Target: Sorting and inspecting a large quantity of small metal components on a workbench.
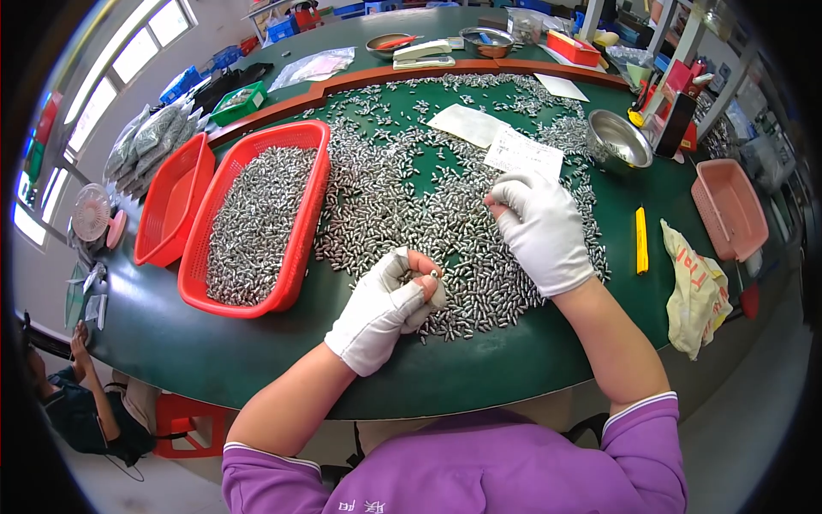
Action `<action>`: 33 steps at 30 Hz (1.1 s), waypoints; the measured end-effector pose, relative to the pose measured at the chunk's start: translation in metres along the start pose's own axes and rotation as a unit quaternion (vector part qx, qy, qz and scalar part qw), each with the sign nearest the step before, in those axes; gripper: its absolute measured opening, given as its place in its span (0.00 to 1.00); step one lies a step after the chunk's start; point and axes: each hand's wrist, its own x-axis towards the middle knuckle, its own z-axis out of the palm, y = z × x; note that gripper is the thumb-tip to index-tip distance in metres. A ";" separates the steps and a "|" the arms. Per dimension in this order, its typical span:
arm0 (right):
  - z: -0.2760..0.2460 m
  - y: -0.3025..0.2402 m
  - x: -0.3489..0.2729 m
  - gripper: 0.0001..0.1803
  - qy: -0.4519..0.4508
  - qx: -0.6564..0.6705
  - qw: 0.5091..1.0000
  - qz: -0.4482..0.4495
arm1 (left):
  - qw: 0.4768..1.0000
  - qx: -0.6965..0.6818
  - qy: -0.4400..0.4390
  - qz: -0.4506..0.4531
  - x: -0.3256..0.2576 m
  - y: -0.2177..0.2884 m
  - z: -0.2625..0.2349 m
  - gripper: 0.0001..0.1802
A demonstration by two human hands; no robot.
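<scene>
Small silvery bullet-shaped metal pieces (pixel 377 218) lie spread in a thick layer over the green table (pixel 342 390). My left hand (pixel 385 307), in a white glove with bare fingertips, is closed at the near edge of the layer. Thumb and forefinger pinch a small shiny metal piece (pixel 436 274). Above the pieces to the right, my gloved right hand (pixel 544 236) has its thumb and fingers pressed together; whatever they hold is hidden. Just beyond it lies a white paper slip with writing (pixel 524 154).
A red basket (pixel 190 274) heaped with pieces stands left, beside another red basket (pixel 154 231). A metal bowl (pixel 618 141), yellow cutter (pixel 641 242), pink basket (pixel 732 210) and cloth bag (pixel 695 291) sit right. A wooden rail (pixel 360 83) bounds the far side. Someone sits lower left.
</scene>
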 end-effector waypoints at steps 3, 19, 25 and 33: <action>-0.003 -0.007 -0.002 0.16 -0.100 0.043 0.994 -0.010 | 1.000 0.001 0.011 -0.001 -0.002 0.001 -0.002 0.09; 0.002 -0.032 -0.004 0.10 -0.040 0.143 0.960 -0.237 | 0.994 -0.101 -0.046 -0.010 0.000 0.000 -0.004 0.10; 0.000 -0.036 -0.003 0.09 -0.033 0.160 0.958 -0.237 | 0.996 -0.081 -0.037 -0.001 0.000 0.000 -0.003 0.10; 0.006 -0.014 -0.009 0.08 -0.105 0.034 0.988 -0.111 | 0.996 -0.075 0.007 0.044 0.002 -0.004 -0.005 0.10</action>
